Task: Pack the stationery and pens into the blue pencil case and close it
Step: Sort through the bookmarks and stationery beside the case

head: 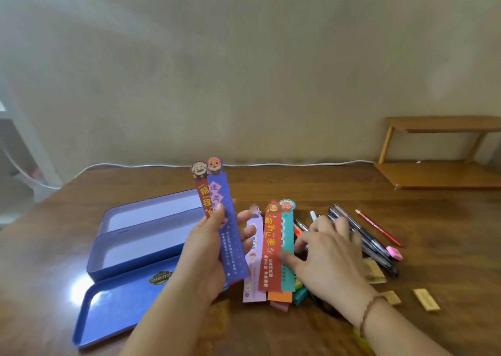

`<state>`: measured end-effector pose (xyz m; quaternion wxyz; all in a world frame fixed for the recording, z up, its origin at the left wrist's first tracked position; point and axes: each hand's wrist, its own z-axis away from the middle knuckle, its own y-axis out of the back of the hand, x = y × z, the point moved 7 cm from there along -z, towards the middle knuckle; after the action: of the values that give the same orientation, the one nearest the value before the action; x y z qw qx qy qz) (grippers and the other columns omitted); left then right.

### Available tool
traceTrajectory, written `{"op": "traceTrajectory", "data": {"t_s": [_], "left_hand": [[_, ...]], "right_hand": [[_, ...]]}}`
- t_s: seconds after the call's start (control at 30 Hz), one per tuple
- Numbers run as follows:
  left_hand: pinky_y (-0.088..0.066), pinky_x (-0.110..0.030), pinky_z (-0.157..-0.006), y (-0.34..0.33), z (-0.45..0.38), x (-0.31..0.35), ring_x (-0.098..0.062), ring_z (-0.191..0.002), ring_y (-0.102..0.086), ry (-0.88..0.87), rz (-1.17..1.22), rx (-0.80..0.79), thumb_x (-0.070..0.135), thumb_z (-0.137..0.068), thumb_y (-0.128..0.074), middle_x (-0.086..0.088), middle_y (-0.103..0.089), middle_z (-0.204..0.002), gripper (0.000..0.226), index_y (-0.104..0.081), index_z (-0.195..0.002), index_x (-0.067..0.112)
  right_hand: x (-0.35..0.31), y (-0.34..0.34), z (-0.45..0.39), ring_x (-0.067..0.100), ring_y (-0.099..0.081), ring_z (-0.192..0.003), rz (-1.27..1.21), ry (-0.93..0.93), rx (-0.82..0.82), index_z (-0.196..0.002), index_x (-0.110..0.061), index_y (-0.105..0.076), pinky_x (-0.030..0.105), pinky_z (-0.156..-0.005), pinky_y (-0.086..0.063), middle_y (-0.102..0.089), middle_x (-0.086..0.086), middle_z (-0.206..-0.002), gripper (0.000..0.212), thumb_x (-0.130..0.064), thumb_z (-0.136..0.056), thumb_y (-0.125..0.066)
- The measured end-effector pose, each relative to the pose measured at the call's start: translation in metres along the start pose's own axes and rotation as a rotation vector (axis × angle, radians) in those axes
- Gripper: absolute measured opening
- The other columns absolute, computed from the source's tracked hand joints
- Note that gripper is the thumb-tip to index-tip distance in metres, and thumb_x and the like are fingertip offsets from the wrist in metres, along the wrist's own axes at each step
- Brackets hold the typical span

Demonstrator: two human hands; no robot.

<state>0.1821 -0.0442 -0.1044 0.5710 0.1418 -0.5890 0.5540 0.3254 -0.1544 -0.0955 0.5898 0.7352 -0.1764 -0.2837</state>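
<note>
The blue pencil case (141,250) lies open at the left, with empty trays and its lid (113,309) flat toward me. My left hand (206,250) holds two bookmarks upright, a blue one (230,236) in front of a red one (204,192). My right hand (328,255) rests palm down, fingers spread, on the bookmarks still on the table: a lilac one (253,279), an orange-red one (269,247) and a teal one (287,231). Several pens (363,233) and a red pencil (379,228) lie beyond that hand.
A pink eraser (394,252) sits by the pens. Small tan slips (425,298) lie at the right. Coloured sticky notes (299,293) poke out under my right hand. A wooden shelf (439,173) stands at the back right. A white cable (298,163) runs along the wall.
</note>
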Motion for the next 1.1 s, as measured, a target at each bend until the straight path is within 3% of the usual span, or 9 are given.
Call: {"op": "traceTrajectory", "data": {"t_s": [0.2, 0.33, 0.4, 0.47, 0.53, 0.67, 0.77, 0.9, 1.1], "left_hand": [[-0.057, -0.028, -0.052, -0.001, 0.001, -0.003, -0.018, -0.057, -0.07, 0.047, 0.029, -0.009, 0.033, -0.102, -0.047, -0.008, -0.079, -0.084, 0.027, -0.065, -0.108, 0.014], [-0.055, -0.029, -0.051, -0.008, 0.005, -0.008, -0.022, -0.058, -0.069, 0.123, 0.057, -0.066, 0.016, -0.098, -0.039, -0.015, -0.077, -0.088, 0.028, -0.06, -0.115, 0.008], [-0.059, -0.03, -0.053, -0.013, 0.007, -0.012, -0.024, -0.065, -0.072, 0.137, 0.055, -0.096, 0.014, -0.099, -0.038, -0.016, -0.077, -0.096, 0.028, -0.059, -0.117, 0.007], [-0.062, -0.034, -0.061, -0.021, 0.011, -0.017, -0.027, -0.079, -0.076, 0.14, 0.03, -0.143, 0.017, -0.102, -0.04, -0.017, -0.076, -0.103, 0.027, -0.059, -0.119, 0.008], [-0.062, -0.039, -0.066, -0.032, 0.02, -0.023, -0.029, -0.085, -0.075, 0.149, 0.021, -0.21, 0.018, -0.103, -0.04, -0.019, -0.075, -0.105, 0.028, -0.06, -0.119, 0.007], [-0.062, -0.048, -0.074, -0.048, 0.037, -0.028, -0.031, -0.087, -0.075, 0.169, -0.056, -0.328, 0.02, -0.102, -0.043, -0.017, -0.076, -0.103, 0.027, -0.066, -0.114, 0.011], [-0.06, -0.048, -0.076, -0.045, 0.035, -0.025, -0.026, -0.086, -0.075, 0.106, -0.16, -0.322, 0.021, -0.101, -0.044, -0.011, -0.077, -0.101, 0.028, -0.068, -0.114, 0.016], [-0.058, -0.041, -0.068, -0.029, 0.02, -0.011, -0.027, -0.074, -0.073, -0.034, -0.174, -0.184, 0.023, -0.101, -0.048, -0.013, -0.077, -0.092, 0.021, -0.062, -0.115, 0.016], [-0.047, -0.031, -0.051, -0.01, 0.006, -0.002, -0.019, -0.054, -0.055, -0.068, -0.067, -0.046, 0.022, -0.103, -0.044, -0.007, -0.07, -0.072, 0.02, -0.056, -0.117, 0.014]], "right_hand": [[0.023, 0.014, -0.005, 0.015, -0.042, -0.107, -0.175, -0.114, 0.085, -0.081, -0.039, -0.061, 0.036, -0.087, -0.039, -0.058, -0.014, -0.108, 0.016, -0.054, -0.083, -0.059], [0.059, 0.044, -0.005, 0.003, -0.057, -0.067, -0.44, -0.248, 0.302, -0.082, -0.028, -0.06, 0.022, -0.048, -0.044, -0.067, -0.009, -0.086, 0.013, -0.04, -0.09, -0.059], [0.068, 0.053, -0.001, 0.006, -0.062, -0.07, -0.701, -0.244, 0.362, -0.085, -0.022, -0.06, 0.021, -0.046, -0.046, -0.07, -0.004, -0.091, 0.014, -0.035, -0.09, -0.061], [0.056, 0.049, 0.004, 0.016, -0.069, -0.079, -1.075, -0.211, 0.249, -0.088, -0.018, -0.062, 0.024, -0.05, -0.05, -0.073, -0.002, -0.089, 0.013, -0.031, -0.087, -0.063], [0.029, 0.038, 0.01, 0.017, -0.074, -0.071, -1.258, -0.148, 0.042, -0.089, -0.015, -0.064, 0.027, -0.046, -0.051, -0.076, 0.0, -0.079, 0.02, -0.032, -0.081, -0.067], [-0.004, 0.024, 0.02, 0.005, -0.067, -0.047, -1.008, -0.012, 0.014, -0.07, -0.014, -0.066, 0.024, -0.04, -0.05, -0.073, -0.007, -0.062, 0.025, -0.036, -0.073, -0.077], [-0.007, 0.024, 0.021, 0.002, -0.068, -0.061, -0.701, 0.063, 0.075, -0.06, -0.021, -0.067, 0.023, -0.049, -0.054, -0.072, -0.019, -0.073, 0.032, -0.047, -0.078, -0.072], [0.003, 0.035, 0.016, 0.003, -0.059, -0.07, -0.223, 0.045, 0.239, -0.068, -0.029, -0.063, 0.021, -0.051, -0.046, -0.062, -0.015, -0.068, 0.044, -0.069, -0.081, -0.049], [0.008, 0.012, 0.005, 0.012, -0.046, -0.1, -0.048, -0.041, 0.021, -0.074, -0.033, -0.063, 0.032, -0.082, -0.043, -0.054, -0.014, -0.095, 0.042, -0.073, -0.077, -0.052]]}}
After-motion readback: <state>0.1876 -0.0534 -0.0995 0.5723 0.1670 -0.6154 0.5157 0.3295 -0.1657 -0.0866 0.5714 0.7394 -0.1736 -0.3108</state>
